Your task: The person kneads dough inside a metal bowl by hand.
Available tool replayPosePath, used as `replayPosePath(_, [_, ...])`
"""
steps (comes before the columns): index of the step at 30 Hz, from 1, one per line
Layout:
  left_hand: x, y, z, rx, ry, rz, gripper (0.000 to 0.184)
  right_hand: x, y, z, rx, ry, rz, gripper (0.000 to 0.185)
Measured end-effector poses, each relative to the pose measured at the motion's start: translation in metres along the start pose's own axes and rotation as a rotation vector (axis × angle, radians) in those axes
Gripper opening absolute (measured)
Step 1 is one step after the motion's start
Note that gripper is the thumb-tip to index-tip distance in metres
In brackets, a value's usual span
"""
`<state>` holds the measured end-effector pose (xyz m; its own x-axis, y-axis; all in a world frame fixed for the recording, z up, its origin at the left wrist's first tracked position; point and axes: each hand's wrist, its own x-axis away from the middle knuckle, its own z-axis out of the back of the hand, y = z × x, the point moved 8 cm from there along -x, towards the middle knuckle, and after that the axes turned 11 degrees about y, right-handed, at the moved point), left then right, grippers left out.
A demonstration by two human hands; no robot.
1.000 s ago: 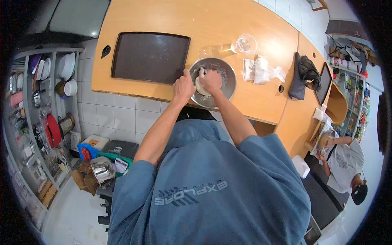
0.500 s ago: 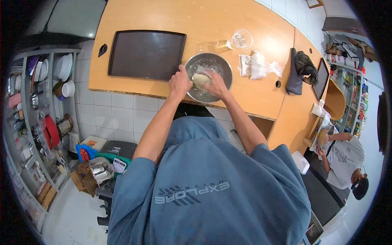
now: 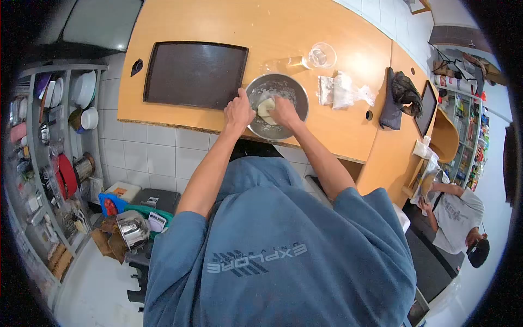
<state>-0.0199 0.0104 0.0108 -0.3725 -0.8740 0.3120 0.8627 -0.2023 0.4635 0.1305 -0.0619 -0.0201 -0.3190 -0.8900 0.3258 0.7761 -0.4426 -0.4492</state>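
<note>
A metal mixing bowl (image 3: 304, 101) stands at the table's front edge, its inner wall smeared with flour or dough. In it lies a lump of pale dough (image 3: 265, 108), folded and uneven in shape. My left hand (image 3: 238, 113) grips the bowl's left rim, thumb side up. Inside the bowl, my right hand (image 3: 284, 113) is closed, its knuckles pressed against the right side of the dough. The right fingertips are hidden from view.
Left of the bowl lies a dark baking tray (image 3: 196, 73). Behind and to the right are a clear plastic cup (image 3: 322, 55), plastic bags of white powder (image 3: 342, 90) and a dark cloth (image 3: 390, 101). Another person (image 3: 455, 212) sits at far right. Shelves (image 3: 65, 163) line the left.
My right hand has gone from lying over a smooth, rounded dough lump to pressing into it with closed fingers. The dough looks more folded. My left hand stays on the rim.
</note>
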Motion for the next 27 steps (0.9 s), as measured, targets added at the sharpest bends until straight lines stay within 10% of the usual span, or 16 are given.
replayPosePath(6, [-0.002,0.002,0.005,0.016,-0.004,0.026,0.048,0.013,-0.013,-0.002,0.056,0.36,0.041,0.039])
replayPosePath(15, [0.002,0.003,0.004,0.016,0.033,-0.025,0.04,0.017,-0.031,0.008,-0.047,0.006,0.021,0.042])
replayPosePath(27, [0.0,0.002,0.003,0.009,0.017,0.001,0.044,0.025,-0.043,-0.011,0.132,0.343,0.039,0.039])
